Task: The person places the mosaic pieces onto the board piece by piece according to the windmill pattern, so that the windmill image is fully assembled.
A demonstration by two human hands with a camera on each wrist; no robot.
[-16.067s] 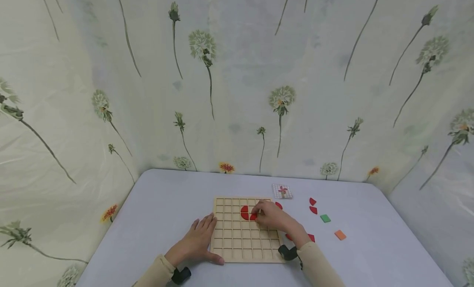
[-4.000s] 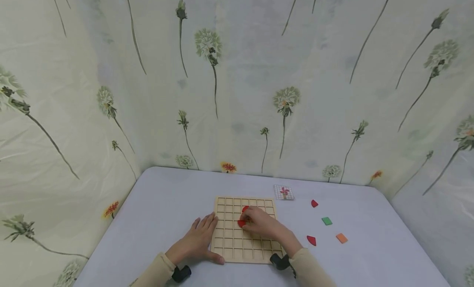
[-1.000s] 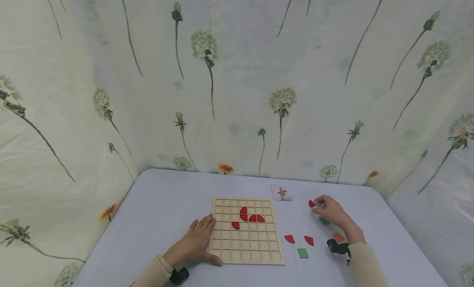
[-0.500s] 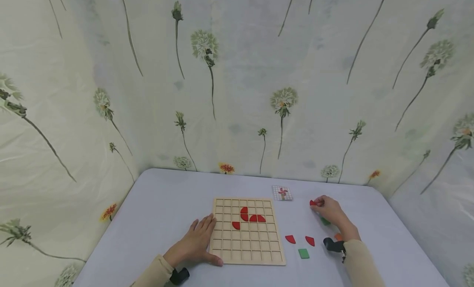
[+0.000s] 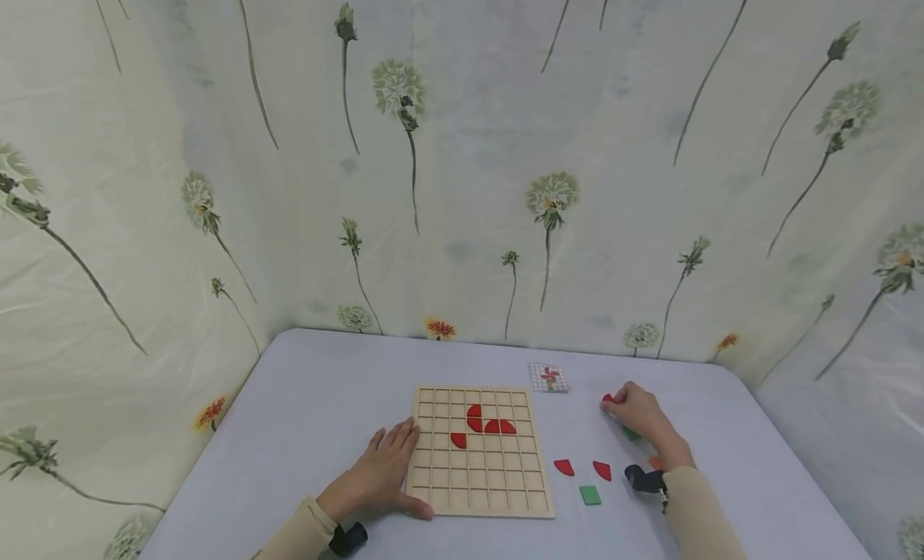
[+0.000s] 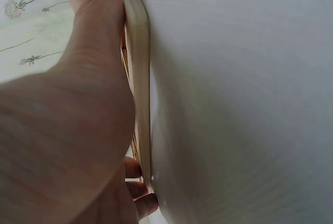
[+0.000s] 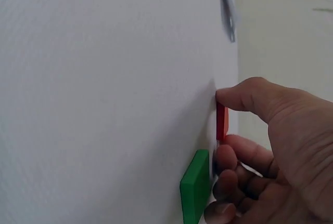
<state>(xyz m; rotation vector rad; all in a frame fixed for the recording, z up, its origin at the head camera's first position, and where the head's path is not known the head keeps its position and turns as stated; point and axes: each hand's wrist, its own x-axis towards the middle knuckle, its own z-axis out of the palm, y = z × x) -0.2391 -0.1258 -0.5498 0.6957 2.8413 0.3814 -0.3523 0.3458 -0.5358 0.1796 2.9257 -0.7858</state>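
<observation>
On the white table lies a wooden grid board (image 5: 505, 484), with several red quarter-circle tiles (image 5: 474, 423) set in its upper middle squares. My left hand (image 5: 371, 477) rests at the board's left edge, fingers spread, thumb along the near left corner; the left wrist view shows the board's side edge (image 6: 139, 89) beside it. Off to the right, my right hand (image 5: 645, 418) pinches a red quarter-circle tile (image 7: 222, 122) between thumb and fingers, close over the table. A green square tile (image 7: 193, 187) lies just beneath that hand.
Two red quarter-circle tiles (image 5: 602, 470) and another green square tile (image 5: 590, 496) lie right of the board. An orange square tile (image 5: 656, 463) is partly hidden by the right wrist. Behind the board's right corner sits a small printed pattern card (image 5: 549, 378). A flowered curtain (image 5: 462, 183) hangs behind.
Since the oldest frame, the red tiles on the board are rearranged. The right hand has left the board for the right side; within the last second its fingers have closed on a red tile. The left hand stays.
</observation>
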